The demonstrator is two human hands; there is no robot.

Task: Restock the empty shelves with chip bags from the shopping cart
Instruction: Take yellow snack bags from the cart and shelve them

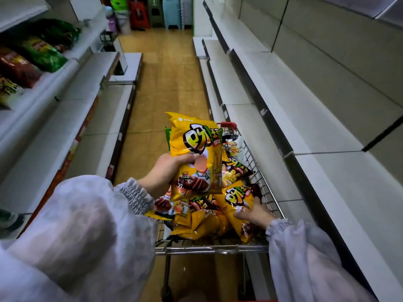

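While the person leans over the shopping cart [209, 249], both arms in loose pale sleeves [87, 225] reach in past its near rim. The right hand [255, 212] sits low inside, fingers fairly straight and spread, resting flat on a yellow chip bag [236, 201] that leans toward the cart's wire side. There's no real squeeze on it that shows. Just left of that hand is the pile [196, 221], more of the same yellow bags tumbled over each other.

Up and to the left of the right hand, the left hand [168, 171] is raised above the pile. It's got a firm hold on a big yellow bag [194, 149], fingers curled round its left edge, with the bag upright and the print facing the camera. A green sliver [167, 136] pokes out behind it. Could be a second bag, hard to say.

Out to the right of the right hand run the white shelves [316, 149], bare boards tier on tier. Off to the left of the left hand, the other shelves [72, 99] carry a few bags up top, including a green bag [45, 53] and a red bag [15, 66]. Past the held bag, the tan floor [165, 73] stretches off to some stacked plastic stools [152, 12].
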